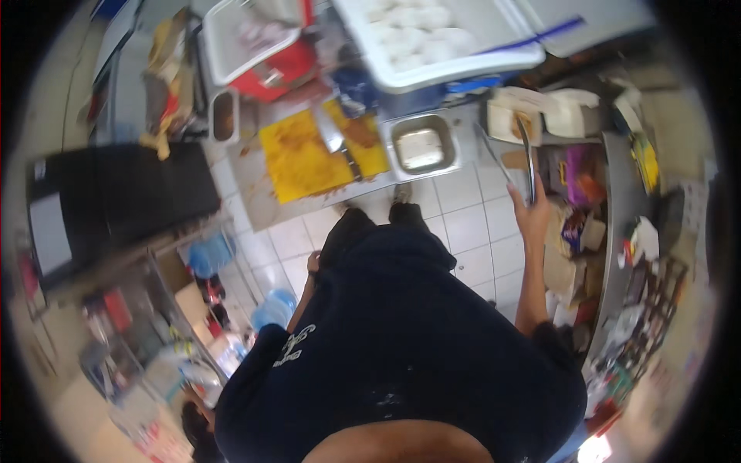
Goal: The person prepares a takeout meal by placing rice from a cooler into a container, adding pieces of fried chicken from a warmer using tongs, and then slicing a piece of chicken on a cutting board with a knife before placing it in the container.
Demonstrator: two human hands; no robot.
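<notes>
My right hand grips a pair of metal tongs with its arms spread apart. One tong tip reaches into an open white takeaway box that has brown food in it. My left hand hangs low beside my thigh, partly hidden by my clothes; nothing shows in it. Before me a yellow cutting board is covered with brown crumbs. A knife with a broad blade and black handle lies across it. A steel pan with some liquid sits right of the board.
A white tub of pale round pieces stands behind the pan. Left of it is a red cooler with a white rim. A narrow steel container stands by the board. At right is a steel counter above packed shelves. Another person is at lower left.
</notes>
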